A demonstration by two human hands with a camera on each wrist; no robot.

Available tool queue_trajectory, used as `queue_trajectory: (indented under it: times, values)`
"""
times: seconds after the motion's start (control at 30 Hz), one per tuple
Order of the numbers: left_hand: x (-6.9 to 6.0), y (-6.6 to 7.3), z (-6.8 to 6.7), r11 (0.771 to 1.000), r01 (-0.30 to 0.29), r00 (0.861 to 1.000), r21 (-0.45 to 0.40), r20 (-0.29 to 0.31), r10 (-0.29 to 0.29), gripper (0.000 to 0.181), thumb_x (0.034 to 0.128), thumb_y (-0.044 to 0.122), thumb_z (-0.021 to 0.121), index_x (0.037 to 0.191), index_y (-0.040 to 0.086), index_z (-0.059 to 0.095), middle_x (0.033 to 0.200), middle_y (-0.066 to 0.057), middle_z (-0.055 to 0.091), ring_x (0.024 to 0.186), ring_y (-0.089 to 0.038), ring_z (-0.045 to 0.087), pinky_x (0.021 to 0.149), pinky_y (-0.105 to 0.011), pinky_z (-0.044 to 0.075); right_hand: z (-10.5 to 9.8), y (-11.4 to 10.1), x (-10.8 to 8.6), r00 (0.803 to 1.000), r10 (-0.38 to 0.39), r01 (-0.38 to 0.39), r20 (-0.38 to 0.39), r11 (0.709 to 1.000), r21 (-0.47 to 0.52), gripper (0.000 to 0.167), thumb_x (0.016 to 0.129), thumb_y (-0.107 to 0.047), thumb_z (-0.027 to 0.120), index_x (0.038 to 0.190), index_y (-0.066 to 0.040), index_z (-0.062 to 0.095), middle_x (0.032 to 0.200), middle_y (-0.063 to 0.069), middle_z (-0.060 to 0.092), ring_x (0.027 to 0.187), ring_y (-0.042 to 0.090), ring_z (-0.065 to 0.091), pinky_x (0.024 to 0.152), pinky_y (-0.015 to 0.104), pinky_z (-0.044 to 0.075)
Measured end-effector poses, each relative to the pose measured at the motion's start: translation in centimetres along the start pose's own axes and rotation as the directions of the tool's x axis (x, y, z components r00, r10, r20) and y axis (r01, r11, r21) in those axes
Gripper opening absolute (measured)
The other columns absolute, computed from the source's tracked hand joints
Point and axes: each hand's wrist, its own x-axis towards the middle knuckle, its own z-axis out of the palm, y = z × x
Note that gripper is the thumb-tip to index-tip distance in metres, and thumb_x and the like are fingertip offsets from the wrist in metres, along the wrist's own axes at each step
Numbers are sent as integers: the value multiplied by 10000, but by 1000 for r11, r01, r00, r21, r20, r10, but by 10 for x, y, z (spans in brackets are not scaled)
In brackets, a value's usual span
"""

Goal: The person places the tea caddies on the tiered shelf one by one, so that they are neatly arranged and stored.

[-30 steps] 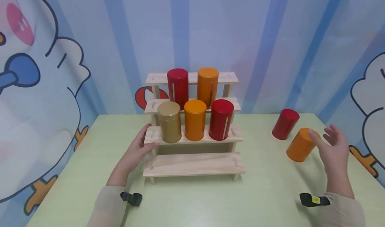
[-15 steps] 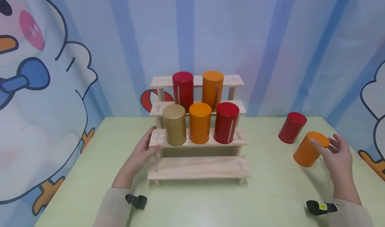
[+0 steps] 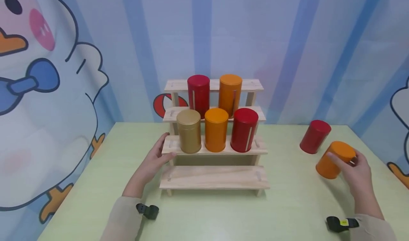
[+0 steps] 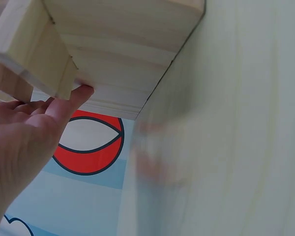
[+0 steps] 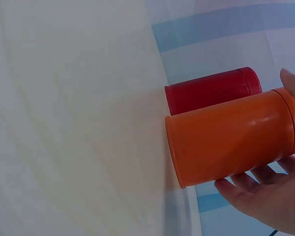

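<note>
My left hand [image 3: 154, 166] grips the left end of a tiered wooden display rack [image 3: 214, 177], its thumb at the front and fingers behind. In the left wrist view the fingers [image 4: 64, 105] curl about the rack's end pieces. At the right, my right hand [image 3: 358, 171] holds an orange canister [image 3: 332, 163] near its lid, thumb on one side and fingers on the other. The right wrist view shows the canister [image 5: 231, 140] between thumb and fingers; its base appears to be on the table. Just behind it stands a red canister [image 3: 315, 137], which nothing touches.
On one tier are a gold canister [image 3: 189, 131], an orange one and a red canister [image 3: 244, 130]. Behind them, a tier higher, stand a red canister [image 3: 198, 95] and an orange canister [image 3: 230, 95]. A printed blue curtain [image 3: 249, 31] hangs behind the pale table [image 3: 204, 216].
My right hand has closed in from beside the orange canister and now holds it. The left hand stays on the rack. The head view has shifted slightly.
</note>
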Motion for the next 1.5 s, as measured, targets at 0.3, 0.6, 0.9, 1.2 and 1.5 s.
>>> queue_trajectory:
  times: [0.3, 0.6, 0.9, 1.2, 1.5]
  values:
    - [-2, -2, 2, 1000, 22, 1000, -20, 1, -22, 814, 966, 165, 583, 1564, 149, 32, 1604, -133, 131, 1454, -319, 199, 1141, -490, 244, 6, -23, -37, 1000, 17, -18, -8, 999, -31, 1043, 863, -625, 555, 1545, -43, 23, 1586, 239, 87, 1400, 473, 182, 1087, 642, 257]
    - [-3, 1, -1, 1000, 19, 1000, 0, -4, -19, 811, 968, 168, 577, 1564, 146, 28, 1603, -140, 133, 1451, -330, 204, 1139, -500, 245, 9, -28, -37, 1000, -13, 13, -3, 1000, -15, 974, 879, -599, 557, 1550, -70, 88, 1578, 234, 132, 1375, 463, 200, 1085, 648, 256]
    - [-3, 1, -1, 1000, 22, 1000, 6, -6, -22, 803, 974, 166, 568, 1564, 143, 24, 1603, -145, 126, 1454, -335, 195, 1137, -507, 248, 8, -50, -48, 997, -65, 64, -29, 998, -9, 906, 885, -576, 566, 1559, -146, 142, 1590, 179, 160, 1382, 438, 225, 1103, 608, 267]
    - [-3, 2, 0, 1000, 17, 1000, 20, -6, -17, 804, 976, 182, 567, 1564, 142, 20, 1606, -142, 118, 1458, -334, 183, 1135, -514, 247, 8, -76, -66, 991, -119, 122, -66, 991, 49, 781, 877, -527, 611, 1528, -264, 268, 1517, 75, 321, 1348, 369, 315, 1109, 607, 262]
    - [-1, 1, 2, 1000, 19, 1000, 11, -6, -19, 803, 974, 177, 571, 1564, 148, 28, 1604, -137, 130, 1455, -327, 194, 1137, -506, 251, 12, -98, -91, 985, -159, 162, -63, 985, 54, 743, 877, -495, 632, 1514, -296, 305, 1501, 34, 374, 1341, 335, 356, 1097, 617, 275]
